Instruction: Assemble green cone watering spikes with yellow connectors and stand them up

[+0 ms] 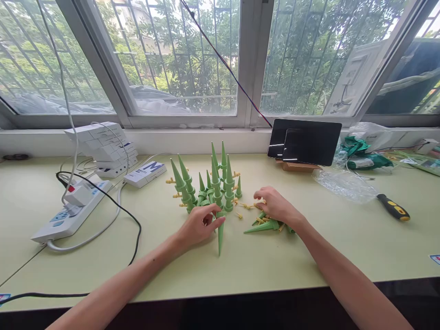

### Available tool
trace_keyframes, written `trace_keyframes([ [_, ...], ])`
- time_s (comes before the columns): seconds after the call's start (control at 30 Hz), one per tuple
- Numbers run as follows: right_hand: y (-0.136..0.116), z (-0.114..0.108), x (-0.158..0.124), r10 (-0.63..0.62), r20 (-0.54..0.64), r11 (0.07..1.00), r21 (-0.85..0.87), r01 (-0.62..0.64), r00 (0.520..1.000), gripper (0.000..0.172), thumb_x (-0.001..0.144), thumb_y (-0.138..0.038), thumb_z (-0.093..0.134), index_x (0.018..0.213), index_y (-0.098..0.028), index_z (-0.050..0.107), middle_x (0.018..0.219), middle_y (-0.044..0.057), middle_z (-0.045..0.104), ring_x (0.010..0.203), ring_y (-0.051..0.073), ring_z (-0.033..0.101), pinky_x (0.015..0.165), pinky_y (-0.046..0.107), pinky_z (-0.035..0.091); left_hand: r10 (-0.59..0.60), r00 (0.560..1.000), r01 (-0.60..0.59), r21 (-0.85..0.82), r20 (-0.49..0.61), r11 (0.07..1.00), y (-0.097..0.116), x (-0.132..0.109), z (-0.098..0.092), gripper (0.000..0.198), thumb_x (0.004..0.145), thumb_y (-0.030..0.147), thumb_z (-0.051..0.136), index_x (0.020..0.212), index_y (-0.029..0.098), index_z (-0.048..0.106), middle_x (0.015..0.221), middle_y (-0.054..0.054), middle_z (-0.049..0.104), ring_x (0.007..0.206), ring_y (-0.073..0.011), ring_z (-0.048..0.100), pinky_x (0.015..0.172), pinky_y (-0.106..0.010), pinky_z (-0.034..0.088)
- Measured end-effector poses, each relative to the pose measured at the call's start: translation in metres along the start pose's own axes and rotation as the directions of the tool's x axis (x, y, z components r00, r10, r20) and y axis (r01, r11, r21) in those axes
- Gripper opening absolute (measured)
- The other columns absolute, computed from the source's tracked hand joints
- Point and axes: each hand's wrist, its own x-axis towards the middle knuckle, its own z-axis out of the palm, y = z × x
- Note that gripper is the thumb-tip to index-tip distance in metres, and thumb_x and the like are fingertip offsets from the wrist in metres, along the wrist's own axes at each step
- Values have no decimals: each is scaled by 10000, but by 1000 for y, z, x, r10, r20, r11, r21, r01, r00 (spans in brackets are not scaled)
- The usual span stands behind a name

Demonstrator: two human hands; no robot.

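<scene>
My left hand [201, 224] pinches a green plastic spike [220, 238] near its wide end, with the tip pointing down toward me. Curled over a small pile at the right is my right hand [277, 205]; its fingers bend inward near small yellow valves [260, 221], and what they hold is too small to make out. Another green spike [263, 227] lies in that pile, tip to the left. Behind my left hand stand several green spikes [228, 183], tips up, some stacked in columns with yellow valves sticking out. Loose yellow pieces [239, 215] lie between the hands.
A power strip [74, 213] with cables and a stack of white boxes [106, 149] sit at the left. A white box [146, 174] lies nearby. Dark tablets [305, 142] lean at the back. Clear plastic wrap [347, 185] and a screwdriver [393, 208] are at the right.
</scene>
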Motion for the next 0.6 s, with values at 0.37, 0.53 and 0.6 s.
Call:
trace_keyframes([
  [0.37,-6,11,5,-5,37,996,-93,8,999,157,858,-87,559,930,-149,683,910,93,661,934,218,562,776,274,411,-15,1000,15,-4,11,1000,2,0,-1,207,888,365,571,854,162,566,520,87,359,487,-81,290,507,-207,289],
  [0.53,-10,10,3,-12,34,994,-107,15,999,148,879,-122,553,937,-153,685,892,97,664,892,221,569,763,286,408,-10,1000,11,-4,12,1000,1,-1,-1,221,886,378,573,860,158,579,529,80,384,493,-82,298,514,-210,296],
  [0.6,-11,10,2,-22,31,995,-100,25,999,151,888,-134,542,946,-152,680,894,101,663,885,223,569,771,294,412,-11,1000,12,-4,12,1000,1,-1,-1,220,885,377,574,861,158,580,526,80,380,491,-83,302,516,-211,298],
])
